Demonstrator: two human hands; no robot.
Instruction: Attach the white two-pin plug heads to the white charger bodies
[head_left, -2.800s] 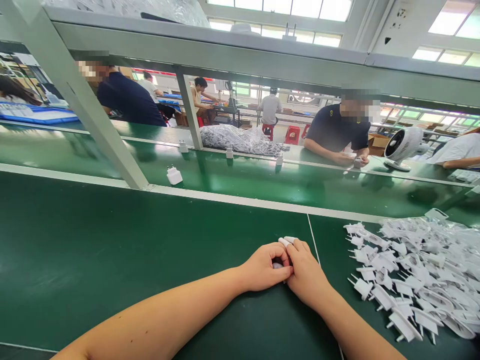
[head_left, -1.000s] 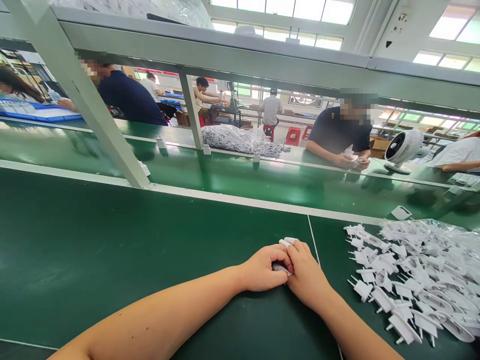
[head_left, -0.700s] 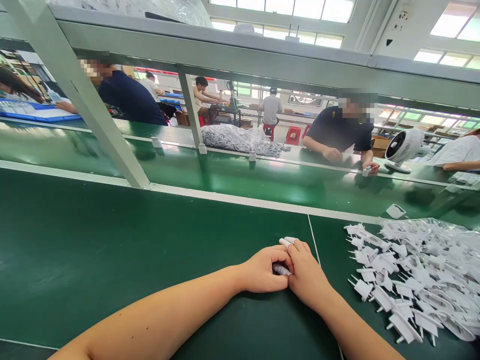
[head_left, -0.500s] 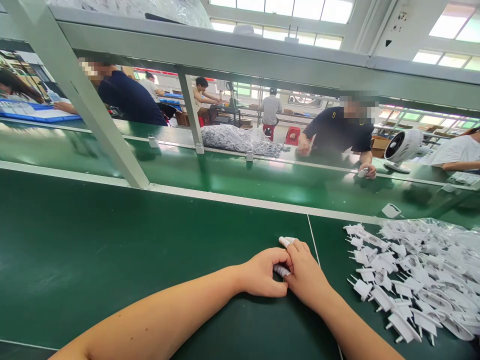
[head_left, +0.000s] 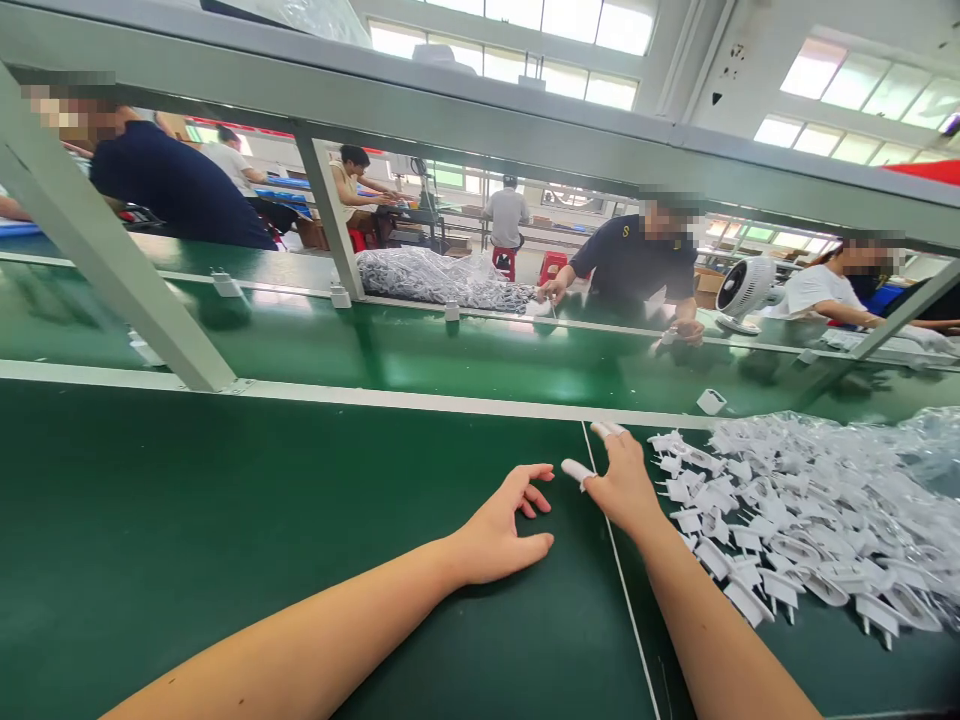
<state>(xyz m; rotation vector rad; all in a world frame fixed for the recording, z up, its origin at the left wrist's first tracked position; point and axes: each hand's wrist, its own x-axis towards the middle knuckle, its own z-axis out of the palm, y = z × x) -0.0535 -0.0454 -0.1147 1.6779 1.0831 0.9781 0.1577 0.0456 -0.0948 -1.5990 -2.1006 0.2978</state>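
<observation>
My left hand (head_left: 514, 530) hovers over the green work surface (head_left: 225, 500), fingers curved and parted from the thumb, with nothing in it. To its right, my right hand (head_left: 621, 475) reaches forward with thumb and fingers apart, also holding nothing. White covers sit on the right thumb and some right fingertips. Beside the right forearm spreads a pile of white plug parts with metal pins (head_left: 780, 540), partly under clear plastic at the back. A single white plug housing (head_left: 711, 402) lies just beyond, on the green belt.
A pale rail (head_left: 420, 402) divides my surface from the green belt (head_left: 510, 360), where several white pieces stand. A slanted post (head_left: 112, 230) and overhead beam (head_left: 450, 110) frame the view. Opposite, a co-worker (head_left: 637, 260) handles small parts near a bagged heap (head_left: 442, 278) and a fan (head_left: 746, 290).
My hands, touching before, have come apart. The right hand has moved forward and opened; the left has opened too. The view has swung right.
</observation>
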